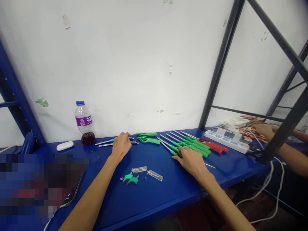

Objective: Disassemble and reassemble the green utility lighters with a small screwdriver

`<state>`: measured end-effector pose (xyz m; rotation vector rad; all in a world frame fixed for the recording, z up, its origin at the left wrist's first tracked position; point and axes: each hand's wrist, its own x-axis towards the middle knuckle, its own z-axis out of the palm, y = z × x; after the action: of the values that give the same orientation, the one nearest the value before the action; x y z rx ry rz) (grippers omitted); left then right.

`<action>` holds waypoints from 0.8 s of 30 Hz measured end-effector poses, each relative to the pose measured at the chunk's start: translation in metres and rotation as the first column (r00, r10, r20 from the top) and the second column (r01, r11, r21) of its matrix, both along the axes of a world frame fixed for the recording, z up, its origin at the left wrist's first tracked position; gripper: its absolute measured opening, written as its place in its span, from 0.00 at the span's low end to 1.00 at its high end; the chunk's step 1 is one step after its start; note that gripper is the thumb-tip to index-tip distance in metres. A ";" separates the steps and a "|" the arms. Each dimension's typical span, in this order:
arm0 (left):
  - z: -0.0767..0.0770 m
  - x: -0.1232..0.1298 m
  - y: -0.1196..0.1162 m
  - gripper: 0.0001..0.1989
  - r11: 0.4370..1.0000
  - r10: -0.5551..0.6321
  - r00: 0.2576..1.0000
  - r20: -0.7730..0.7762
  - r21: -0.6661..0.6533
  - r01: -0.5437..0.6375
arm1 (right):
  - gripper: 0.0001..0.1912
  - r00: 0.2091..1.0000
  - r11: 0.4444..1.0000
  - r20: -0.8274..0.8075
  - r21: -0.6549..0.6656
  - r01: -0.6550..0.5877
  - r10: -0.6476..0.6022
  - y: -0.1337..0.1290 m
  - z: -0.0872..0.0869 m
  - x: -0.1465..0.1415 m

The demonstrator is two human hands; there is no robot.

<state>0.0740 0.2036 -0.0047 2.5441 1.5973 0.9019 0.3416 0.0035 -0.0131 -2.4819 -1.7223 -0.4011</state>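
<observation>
My left hand is at the back of the desk, fingers curled down over two slim metal lighter tubes with teal parts. Their ends stick out on both sides of it. Just right of it lie two green handle shells. My right hand has its fingers closed around the handle of a green long-neck lighter, at the near end of a row of green lighters. Between my arms lie two clear plastic fuel tanks and teal trigger pieces.
Red lighters lie beside a white power strip. A bottle of dark drink and a white case stand at the back left. A phone or tablet, partly blurred, lies front left. Beyond the metal frame, another person's arms show.
</observation>
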 end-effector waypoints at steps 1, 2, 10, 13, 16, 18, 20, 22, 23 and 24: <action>0.001 0.000 -0.002 0.15 1.000 -0.015 1.000 -0.016 0.009 0.015 | 0.16 1.000 1.000 -0.002 0.002 0.007 -0.007 0.001 -0.001 -0.001; 0.002 0.001 -0.004 0.15 0.999 -0.028 0.999 -0.032 0.020 0.029 | 0.14 1.000 1.000 -0.005 0.004 0.015 -0.015 0.002 -0.001 -0.001; 0.012 0.012 -0.029 0.19 0.989 0.070 0.996 -0.060 0.133 -0.061 | 0.17 0.998 0.994 -0.036 0.085 0.061 -0.058 -0.008 0.007 0.005; 0.010 0.014 -0.033 0.21 0.983 0.134 0.990 -0.043 0.131 -0.127 | 0.18 0.998 0.990 -0.052 0.137 0.042 -0.035 -0.020 0.017 0.005; 0.006 0.015 -0.034 0.21 0.978 0.184 0.983 -0.027 0.105 -0.180 | 0.19 0.998 0.984 -0.068 0.178 0.000 0.012 -0.030 0.025 0.005; 0.009 0.015 -0.035 0.21 0.974 0.210 0.978 -0.001 0.088 -0.209 | 0.21 0.996 0.974 -0.062 0.223 -0.051 0.066 -0.035 0.027 0.006; 0.022 0.013 -0.041 0.21 0.973 0.213 0.976 0.040 0.082 -0.215 | 0.25 0.987 0.941 -0.026 0.305 -0.146 0.161 -0.038 0.027 0.007; 0.043 0.010 -0.058 0.20 0.978 0.177 0.980 0.092 0.096 -0.186 | 0.30 0.947 0.873 0.042 0.376 -0.309 0.317 -0.039 0.027 0.006; 0.054 0.008 -0.071 0.18 0.982 0.140 0.983 0.119 0.112 -0.154 | 0.32 0.911 0.828 0.080 0.390 -0.403 0.406 -0.040 0.027 0.003; 0.065 0.005 -0.088 0.15 0.985 0.089 0.986 0.143 0.133 -0.108 | 0.33 0.865 0.777 0.116 0.393 -0.492 0.488 -0.041 0.028 -0.001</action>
<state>0.0792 0.1159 0.0604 2.4458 1.6896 1.2113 0.3405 -0.0379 0.0153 -1.6631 -1.9535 -0.6355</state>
